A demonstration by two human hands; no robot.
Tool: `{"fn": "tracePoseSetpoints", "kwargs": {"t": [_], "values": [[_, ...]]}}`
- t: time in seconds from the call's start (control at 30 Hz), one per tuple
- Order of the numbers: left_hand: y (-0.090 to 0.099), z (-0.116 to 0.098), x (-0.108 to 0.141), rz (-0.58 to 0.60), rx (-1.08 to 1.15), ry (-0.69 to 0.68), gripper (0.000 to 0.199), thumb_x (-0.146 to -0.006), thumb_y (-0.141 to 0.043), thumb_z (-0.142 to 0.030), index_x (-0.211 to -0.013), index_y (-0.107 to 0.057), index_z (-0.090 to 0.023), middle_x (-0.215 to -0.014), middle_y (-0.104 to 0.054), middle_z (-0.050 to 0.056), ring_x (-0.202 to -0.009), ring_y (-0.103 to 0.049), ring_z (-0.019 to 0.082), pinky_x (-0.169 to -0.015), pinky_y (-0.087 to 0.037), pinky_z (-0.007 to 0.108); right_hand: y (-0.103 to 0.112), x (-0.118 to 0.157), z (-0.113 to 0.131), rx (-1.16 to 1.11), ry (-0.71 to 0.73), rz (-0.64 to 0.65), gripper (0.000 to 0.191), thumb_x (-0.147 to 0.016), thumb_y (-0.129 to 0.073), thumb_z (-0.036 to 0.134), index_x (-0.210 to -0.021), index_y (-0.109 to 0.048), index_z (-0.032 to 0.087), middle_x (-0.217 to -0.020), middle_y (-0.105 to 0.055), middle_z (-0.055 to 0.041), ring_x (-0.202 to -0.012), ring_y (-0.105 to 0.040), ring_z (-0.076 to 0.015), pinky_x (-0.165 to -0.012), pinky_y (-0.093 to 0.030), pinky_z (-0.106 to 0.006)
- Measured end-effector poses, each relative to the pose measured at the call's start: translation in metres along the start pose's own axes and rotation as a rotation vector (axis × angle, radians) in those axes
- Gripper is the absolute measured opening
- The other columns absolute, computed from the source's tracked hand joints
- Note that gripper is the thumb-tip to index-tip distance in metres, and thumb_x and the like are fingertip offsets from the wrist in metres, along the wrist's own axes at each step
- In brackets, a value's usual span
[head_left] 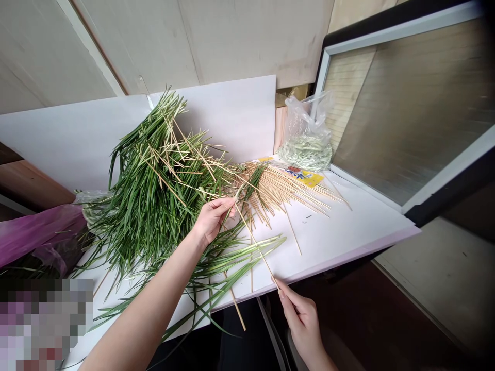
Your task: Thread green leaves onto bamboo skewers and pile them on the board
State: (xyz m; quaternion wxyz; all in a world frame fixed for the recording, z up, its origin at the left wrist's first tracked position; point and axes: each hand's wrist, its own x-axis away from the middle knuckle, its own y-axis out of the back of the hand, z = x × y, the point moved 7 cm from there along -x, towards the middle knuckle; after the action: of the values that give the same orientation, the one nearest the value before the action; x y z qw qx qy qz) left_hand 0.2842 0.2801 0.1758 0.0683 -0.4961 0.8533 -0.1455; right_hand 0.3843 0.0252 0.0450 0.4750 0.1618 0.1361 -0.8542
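My left hand point(215, 217) pinches a small bundle of garlic chives point(255, 184) at the upper end of a thin bamboo skewer. The skewer point(256, 244) slants down to the right, and my right hand point(302, 315) grips its lower end between thumb and fingers. Beside my left forearm rises a big heap of garlic chives point(145, 206), with several loose skewers strewn over it. Beyond my left hand lies a spread pile of bamboo skewers point(286, 188). A few loose chives point(247, 260) lie below my left hand, reaching toward the table's front edge.
A clear plastic bag point(307, 147) of pale green shreds stands at the back right, near a yellow printed wrapper point(309, 178). A framed glass panel point(406, 103) leans on the right. Purple plastic point(46, 232) lies at the left. The white table point(348, 232) ends close to my right hand.
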Motion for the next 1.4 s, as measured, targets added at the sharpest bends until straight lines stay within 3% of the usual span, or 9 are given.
{"fn": "tracePoseSetpoints", "kwargs": {"t": [0.4,0.93,1.4], "values": [[0.000,0.000,0.001,-0.012,-0.001,0.018,0.036,-0.055,-0.096,-0.028,-0.077,-0.076,-0.007,-0.064,-0.066,0.001,-0.053,-0.057,0.006,-0.054,-0.047,0.019,-0.001,0.005,-0.005,-0.018,-0.025,0.006,0.033,-0.106,-0.054,0.025,-0.135,-0.067,0.034,-0.125,-0.072,-0.0040,-0.110,-0.071,-0.0333,-0.098,-0.060,-0.047],[-0.003,0.000,0.001,0.010,0.006,0.019,0.039,-0.053,-0.097,-0.031,-0.076,-0.076,-0.007,-0.065,-0.066,0.001,-0.053,-0.057,0.006,-0.052,-0.047,0.017,0.000,-0.003,0.006,0.023,0.014,0.011,0.030,-0.104,-0.057,0.028,-0.132,-0.069,0.033,-0.122,-0.074,-0.0037,-0.108,-0.073,-0.0310,-0.094,-0.062,-0.043],[-0.002,-0.007,0.000,0.063,-0.087,-0.044,0.033,-0.055,-0.096,-0.031,-0.073,-0.079,-0.010,-0.062,-0.065,0.001,-0.053,-0.055,0.007,-0.054,-0.045,0.021,0.000,0.001,-0.002,-0.011,0.002,0.012,0.034,-0.104,-0.057,0.022,-0.133,-0.069,0.035,-0.124,-0.073,-0.0027,-0.113,-0.070,-0.0262,-0.100,-0.059,-0.035]]}}
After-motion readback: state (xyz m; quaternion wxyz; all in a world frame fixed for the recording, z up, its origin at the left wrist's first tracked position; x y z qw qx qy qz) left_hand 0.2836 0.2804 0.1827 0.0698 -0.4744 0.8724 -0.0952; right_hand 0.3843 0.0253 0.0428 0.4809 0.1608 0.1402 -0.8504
